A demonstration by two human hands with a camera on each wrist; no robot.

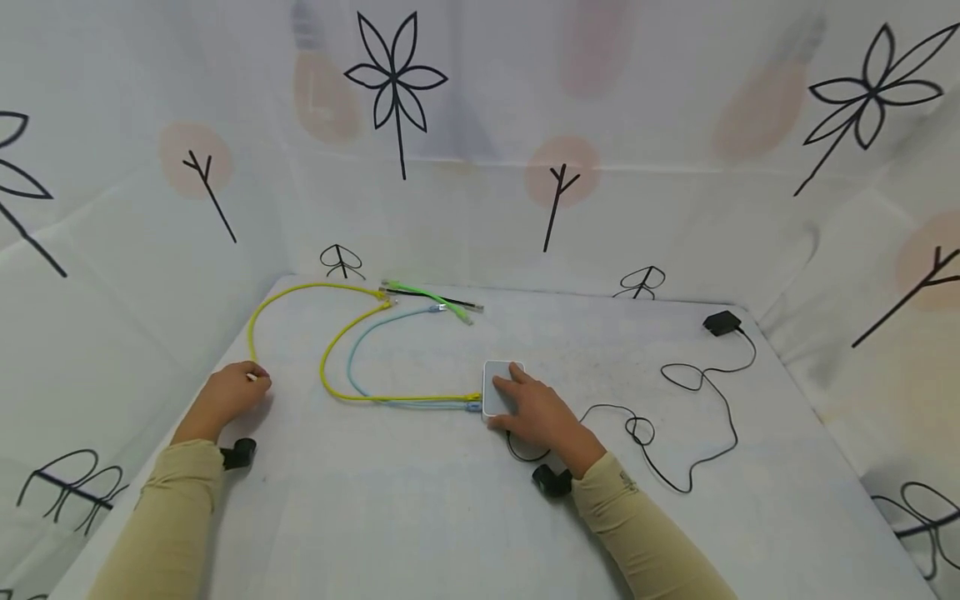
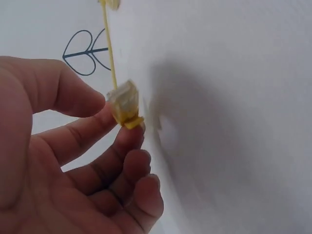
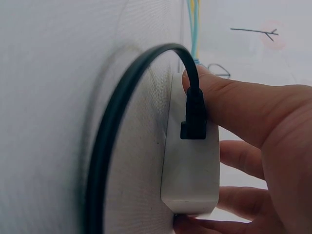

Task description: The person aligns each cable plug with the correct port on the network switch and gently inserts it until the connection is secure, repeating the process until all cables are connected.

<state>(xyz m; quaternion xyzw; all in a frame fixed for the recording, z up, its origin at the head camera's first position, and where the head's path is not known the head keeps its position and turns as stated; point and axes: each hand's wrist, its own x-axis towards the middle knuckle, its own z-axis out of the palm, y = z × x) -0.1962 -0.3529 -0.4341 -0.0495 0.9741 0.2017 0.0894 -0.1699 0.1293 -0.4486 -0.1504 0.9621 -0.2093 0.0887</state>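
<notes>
My left hand, at the table's left side, pinches the end of a yellow Ethernet cable between thumb and fingers. Its clear plug sticks up from the fingertips in the left wrist view. My right hand holds a small white network box, thumb on the near edge and other fingers over the top and far side. A second yellow Ethernet cable and a light blue one run into the box's left side. In the right wrist view, a black power plug sits in the box.
Farther back lie a short green cable and a black cable, beside the far ends of the yellow and blue cables. A thin black power cord loops across the right side to a black adapter. Patterned white cloth surrounds the table.
</notes>
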